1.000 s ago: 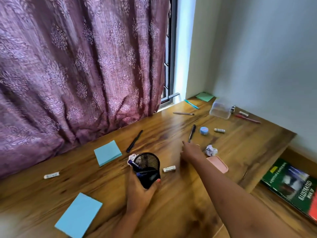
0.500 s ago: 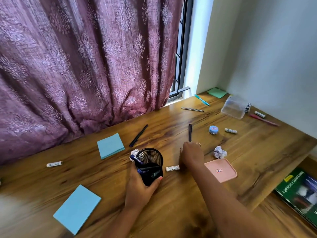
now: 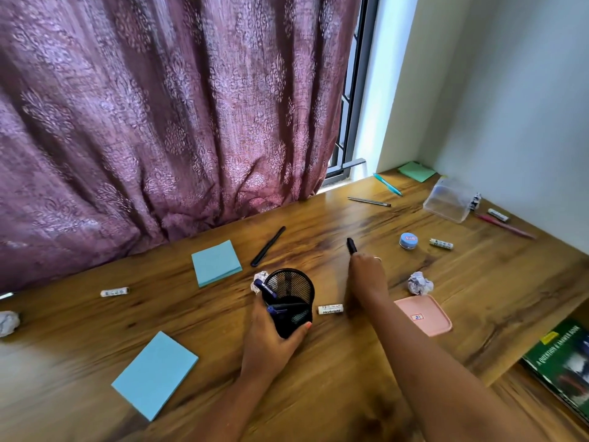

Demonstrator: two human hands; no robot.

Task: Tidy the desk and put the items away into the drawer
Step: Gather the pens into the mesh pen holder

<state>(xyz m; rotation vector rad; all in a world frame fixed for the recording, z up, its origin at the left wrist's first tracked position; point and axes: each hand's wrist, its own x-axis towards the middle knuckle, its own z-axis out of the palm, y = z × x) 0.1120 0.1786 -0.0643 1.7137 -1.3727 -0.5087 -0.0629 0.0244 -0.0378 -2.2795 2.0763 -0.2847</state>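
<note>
Fingers of your left hand (image 3: pixel 271 342) curl round the lower body of the black mesh pen cup (image 3: pixel 291 298), thumb on its right side, and you hold it tilted with its mouth up and away from you. 2 blue pens (image 3: pixel 265 287) lie in it, 1 poking over the left rim. Your right hand (image 3: pixel 366 277) is just right of the cup, its fingers closed round the lower end of a black pen (image 3: pixel 351 245) whose upper end sticks out past the knuckles, though blur hides the exact pinch. A white tube marked Heybright (image 3: pixel 330 309) lies on the wooden desk (image 3: pixel 95 346) between the cup and your right forearm. A crumpled paper ball (image 3: pixel 260 277) sits just behind the cup's left rim, and a second paper ball (image 3: pixel 420 283) lies right of your right hand, just beyond a pink lid (image 3: pixel 425 315). Farther back lie a second black pen (image 3: pixel 267 247), a small blue pad (image 3: pixel 216 263), a blue jar (image 3: pixel 408 240) and a patterned white tube (image 3: pixel 441 243) beside it. A large blue pad (image 3: pixel 154 374) lies near your left forearm. By the far corner are a clear plastic box (image 3: pixel 451 200), a teal pen (image 3: pixel 387 184), a grey pencil (image 3: pixel 369 201) and a green pad (image 3: pixel 417 171). A green book (image 3: pixel 564 362) lies on a lower shelf at the right.
</note>
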